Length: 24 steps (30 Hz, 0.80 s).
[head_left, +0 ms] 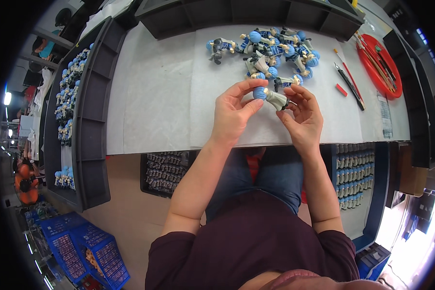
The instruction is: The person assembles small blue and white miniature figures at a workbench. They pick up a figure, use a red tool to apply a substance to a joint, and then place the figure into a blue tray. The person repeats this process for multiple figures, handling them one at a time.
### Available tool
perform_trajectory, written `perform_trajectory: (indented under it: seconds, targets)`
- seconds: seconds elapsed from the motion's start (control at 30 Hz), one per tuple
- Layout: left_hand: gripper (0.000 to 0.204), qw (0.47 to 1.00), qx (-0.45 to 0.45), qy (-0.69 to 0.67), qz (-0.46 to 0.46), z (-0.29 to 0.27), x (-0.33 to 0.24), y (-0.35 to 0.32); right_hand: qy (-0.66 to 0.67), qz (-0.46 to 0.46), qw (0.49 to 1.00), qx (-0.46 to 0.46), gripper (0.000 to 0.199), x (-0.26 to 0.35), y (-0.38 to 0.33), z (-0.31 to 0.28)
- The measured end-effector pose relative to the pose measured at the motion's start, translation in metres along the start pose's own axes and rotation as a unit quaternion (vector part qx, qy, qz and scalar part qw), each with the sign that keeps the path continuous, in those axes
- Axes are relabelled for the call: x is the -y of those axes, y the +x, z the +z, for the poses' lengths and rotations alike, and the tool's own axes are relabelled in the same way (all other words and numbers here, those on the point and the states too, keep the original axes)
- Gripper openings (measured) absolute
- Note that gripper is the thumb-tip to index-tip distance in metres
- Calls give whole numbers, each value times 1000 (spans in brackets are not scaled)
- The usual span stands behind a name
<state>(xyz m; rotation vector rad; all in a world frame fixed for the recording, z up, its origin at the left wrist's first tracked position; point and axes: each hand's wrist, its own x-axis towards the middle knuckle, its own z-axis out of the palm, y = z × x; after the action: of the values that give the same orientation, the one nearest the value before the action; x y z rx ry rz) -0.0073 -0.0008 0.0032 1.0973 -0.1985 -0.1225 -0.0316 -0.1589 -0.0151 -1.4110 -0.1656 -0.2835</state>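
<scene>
Between my two hands, above the near part of the white work surface, lies a small figurine with a blue head and a pale, long body. My left hand pinches it at the blue head with thumb and fingertips. At the dark foot end, my right hand curls its thumb and fingers around the figurine's base. Just beyond my hands, a loose pile of similar blue-haired figurines covers the paper, some with dark blue clothing. One figurine lies close to my right fingertips.
A red oval dish holds brushes at the right, beside a black pen-like tool and a small red block. Dark trays line the far edge and the left. A blue-rimmed tray of figurines sits low at right.
</scene>
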Motion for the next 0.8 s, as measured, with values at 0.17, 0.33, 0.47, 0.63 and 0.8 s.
perform_trajectory:
  seconds: [0.17,0.33,0.47,0.63,0.8]
  targets:
    - [29,999,-20,-19,-27,-2,1,-1,-21,-20,1000,-3,52,1,-1,3]
    - [29,1000,0,-20,7,-11,7,-1,7,-10,1000,0,49,2,-2,0]
    - [34,1000,8,-20,20,-5,5,0,30,12,999,-12,39,8,-3,-3]
    - [39,995,61,22,75,-13,17,0,-178,-173,969,-6,37,7,-5,1]
    - [35,979,186,58,59,-1,11,-4,-138,-192,970,-55,38,15,-23,-31]
